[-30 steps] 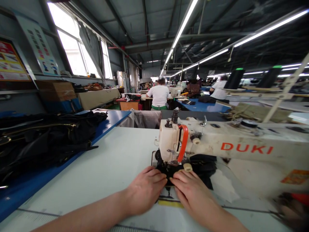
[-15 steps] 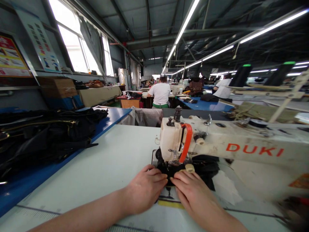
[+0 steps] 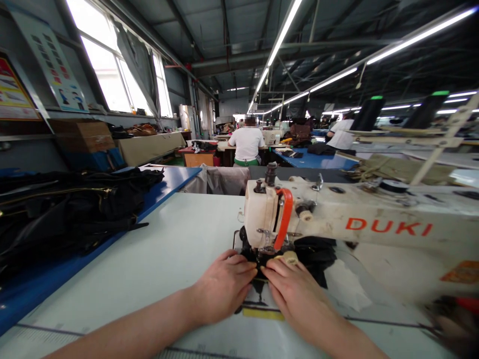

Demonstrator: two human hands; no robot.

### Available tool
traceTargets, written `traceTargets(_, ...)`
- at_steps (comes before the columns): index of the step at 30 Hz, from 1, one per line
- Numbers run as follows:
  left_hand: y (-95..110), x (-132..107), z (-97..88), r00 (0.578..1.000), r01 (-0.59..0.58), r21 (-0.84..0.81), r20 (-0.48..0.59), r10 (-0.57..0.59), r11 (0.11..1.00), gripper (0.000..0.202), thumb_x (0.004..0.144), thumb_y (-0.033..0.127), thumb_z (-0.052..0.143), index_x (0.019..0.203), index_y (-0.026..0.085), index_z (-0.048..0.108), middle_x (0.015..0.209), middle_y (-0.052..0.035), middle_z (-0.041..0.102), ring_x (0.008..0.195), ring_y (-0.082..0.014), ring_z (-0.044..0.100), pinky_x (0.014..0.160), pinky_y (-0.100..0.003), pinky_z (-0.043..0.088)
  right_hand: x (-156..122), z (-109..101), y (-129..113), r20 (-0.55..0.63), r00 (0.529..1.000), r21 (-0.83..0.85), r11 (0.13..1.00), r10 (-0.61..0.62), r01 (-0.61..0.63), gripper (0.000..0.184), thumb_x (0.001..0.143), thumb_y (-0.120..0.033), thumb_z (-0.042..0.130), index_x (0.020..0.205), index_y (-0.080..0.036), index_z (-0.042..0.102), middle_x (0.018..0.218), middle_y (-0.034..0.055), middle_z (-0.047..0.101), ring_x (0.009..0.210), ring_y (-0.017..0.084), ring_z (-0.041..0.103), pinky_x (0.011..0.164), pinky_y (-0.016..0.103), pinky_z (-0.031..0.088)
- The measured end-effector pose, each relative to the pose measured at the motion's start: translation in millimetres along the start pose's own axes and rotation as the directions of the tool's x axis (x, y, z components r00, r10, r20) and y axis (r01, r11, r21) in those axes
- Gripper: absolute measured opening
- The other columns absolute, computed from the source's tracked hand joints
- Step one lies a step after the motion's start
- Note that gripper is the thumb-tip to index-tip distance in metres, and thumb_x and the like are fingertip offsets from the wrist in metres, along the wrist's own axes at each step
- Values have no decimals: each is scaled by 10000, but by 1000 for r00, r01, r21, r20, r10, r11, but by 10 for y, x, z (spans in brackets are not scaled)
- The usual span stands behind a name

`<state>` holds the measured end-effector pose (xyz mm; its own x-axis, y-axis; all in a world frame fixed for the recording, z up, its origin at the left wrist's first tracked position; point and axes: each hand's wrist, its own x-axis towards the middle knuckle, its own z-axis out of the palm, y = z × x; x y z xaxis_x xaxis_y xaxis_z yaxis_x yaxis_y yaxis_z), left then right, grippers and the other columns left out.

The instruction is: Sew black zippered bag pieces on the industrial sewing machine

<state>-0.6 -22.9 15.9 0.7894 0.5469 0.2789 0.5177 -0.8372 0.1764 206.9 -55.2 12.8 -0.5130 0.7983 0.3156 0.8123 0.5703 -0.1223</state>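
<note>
- A small piece of black fabric (image 3: 317, 255) lies on the white sewing table (image 3: 168, 249), under the head of a cream-coloured industrial sewing machine with red "DUKI" lettering (image 3: 374, 227).
- The fabric's long axis runs left to right across the table, along the line of the machine arm. Its bulk bunches up to the right of the needle area, and a narrow dark end points back toward the person, between the two hands.
- The left hand (image 3: 224, 285) rests palm down on the table, fingers close together and slightly curled. Its fingertips press on the fabric's left edge just in front of the presser foot. It grips nothing.
- The right hand (image 3: 295, 294) also lies palm down with fingers straight and close together, angled in from the right. Its fingertips press on the fabric beside a small cream knob (image 3: 290, 257). It too only presses and clasps nothing.
- The fingertips of both hands nearly meet just below the machine's curved orange guard (image 3: 283, 219).
- A yellow strip (image 3: 262, 313) lies on the table between the wrists.
- A heap of black garments (image 3: 75, 209) sits on a blue table (image 3: 175, 177) to the left, well apart from the hands.
- Further back, a person in a white shirt (image 3: 247, 144) sits at another bench, facing away.
</note>
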Motion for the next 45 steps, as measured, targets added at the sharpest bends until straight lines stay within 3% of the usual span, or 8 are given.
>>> traceTargets(12, -22, 21, 12, 1000, 24, -31, -2, -24, 999, 343, 891, 195, 479, 1230, 193, 535, 1160, -50, 635, 1090, -217, 532, 1027, -382, 342, 24, -5, 8, 6, 1000, -19, 1000, 11, -11, 274, 885, -117, 444, 1092, -189, 609, 1064, 57, 617, 978, 224, 558, 930, 431, 365)
traceTargets(19, -27, 34, 12, 1000, 22, -42, -19, -23, 999, 336, 897, 206, 472, 1225, 191, 542, 1150, -58, 640, 1081, -217, 535, 1017, -387, 352, 30, 20, 28, -56, 998, -31, 999, -9, 7, 268, 877, -110, 458, 1076, -191, 618, 1053, 62, 628, 954, 217, 580, 914, 413, 397)
traceTargets(30, -24, 31, 15, 999, 40, -26, -32, -41, 999, 316, 903, 223, 460, 1203, 193, 554, 1181, -48, 629, 1097, -218, 527, 1021, -386, 348, 28, 87, 52, -13, 1000, -54, 999, 10, -10, 314, 905, -141, 430, 1171, -167, 595, 1153, 95, 610, 1068, 257, 542, 942, 462, 406)
traceTargets(45, -59, 21, 36, 998, 41, -36, -40, -42, 999, 310, 906, 252, 468, 1193, 189, 567, 1213, -47, 619, 1112, -220, 521, 1028, -386, 335, -15, 89, 89, -34, 999, -43, 999, -13, 11, 288, 913, -153, 443, 1148, -147, 609, 1139, 86, 628, 1040, 248, 552, 967, 476, 389)
